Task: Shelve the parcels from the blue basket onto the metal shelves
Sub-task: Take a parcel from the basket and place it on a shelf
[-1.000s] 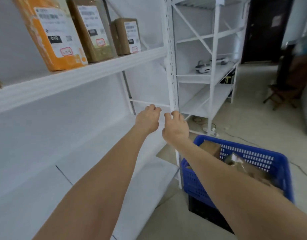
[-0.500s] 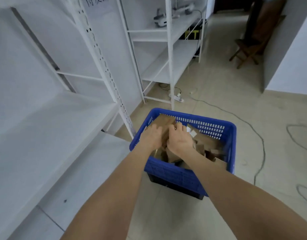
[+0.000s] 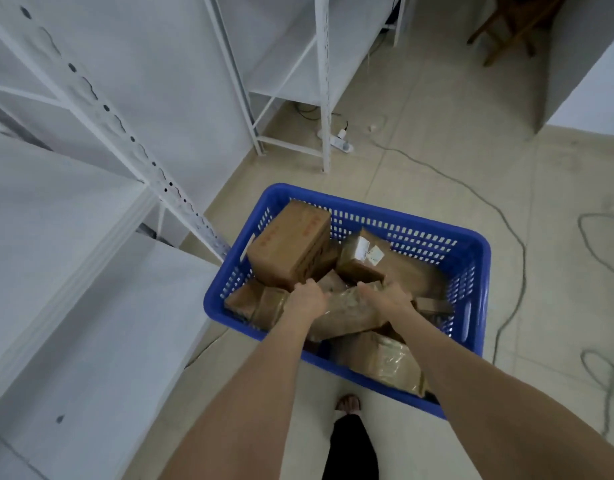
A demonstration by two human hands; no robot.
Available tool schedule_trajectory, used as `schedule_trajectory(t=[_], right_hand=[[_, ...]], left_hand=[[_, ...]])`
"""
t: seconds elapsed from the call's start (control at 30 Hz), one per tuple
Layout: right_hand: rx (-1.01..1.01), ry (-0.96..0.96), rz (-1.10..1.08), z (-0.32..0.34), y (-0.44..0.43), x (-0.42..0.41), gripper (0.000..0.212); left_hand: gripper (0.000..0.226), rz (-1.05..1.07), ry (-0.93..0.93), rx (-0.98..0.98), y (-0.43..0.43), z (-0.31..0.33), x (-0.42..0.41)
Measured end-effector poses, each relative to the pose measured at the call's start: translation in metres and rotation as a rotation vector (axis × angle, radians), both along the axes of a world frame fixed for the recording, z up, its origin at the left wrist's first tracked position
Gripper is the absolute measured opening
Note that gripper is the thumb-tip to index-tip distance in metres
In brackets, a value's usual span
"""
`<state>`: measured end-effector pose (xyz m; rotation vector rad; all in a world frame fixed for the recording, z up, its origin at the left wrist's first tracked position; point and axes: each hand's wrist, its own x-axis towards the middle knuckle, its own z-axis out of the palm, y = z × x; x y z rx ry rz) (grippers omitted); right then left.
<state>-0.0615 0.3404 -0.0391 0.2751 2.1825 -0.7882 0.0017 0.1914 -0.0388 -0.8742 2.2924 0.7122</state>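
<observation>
The blue basket (image 3: 471, 258) stands on the floor in front of me, holding several brown parcels. Both hands are down inside it on a tape-wrapped brown parcel (image 3: 347, 311) in the middle. My left hand (image 3: 307, 301) grips its left end and my right hand (image 3: 385, 301) grips its right end. A larger brown box (image 3: 291, 247) leans against the basket's far left corner, just beyond my left hand. A parcel with a white label (image 3: 362, 256) lies behind my right hand. The white metal shelves (image 3: 90, 306) run along my left side.
A perforated white upright (image 3: 125, 133) of the shelving slants down to the basket's left corner. A second white rack (image 3: 324, 81) stands farther back. A power strip (image 3: 342, 142) and grey cables (image 3: 506, 216) lie on the tiled floor to the right. My foot (image 3: 348, 403) is below the basket.
The view has tilted down from the upper shelf to the basket. Both hands dropped from near the shelf upright into the basket and took hold of the tape-wrapped parcel.
</observation>
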Motion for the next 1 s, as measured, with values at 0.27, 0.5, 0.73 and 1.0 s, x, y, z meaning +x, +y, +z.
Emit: schedule_trajectory(t=[0.27, 0.5, 0.73, 1.0], right_hand=[[0.119, -0.241, -0.189, -0.076, -0.028, -0.041, 0.100], [0.001, -0.400, -0.331, -0.150, -0.013, -0.059, 0.125], [-0.413, -0.272, -0.389, 0.004, -0.032, -0.073, 0.083], [-0.722, -0.350, -0.409, 0.134, -0.019, -0.034, 0.083]], left_hand=[[0.063, 0.169, -0.222, 0.118, -0.022, -0.077, -0.035], [0.067, 0.413, -0.221, 0.181, -0.021, -0.074, -0.035], [0.065, 0.696, 0.201, 0.230, -0.041, 0.015, -0.036], [0.048, 0.789, 0.735, 0.065, -0.011, 0.157, 0.026]])
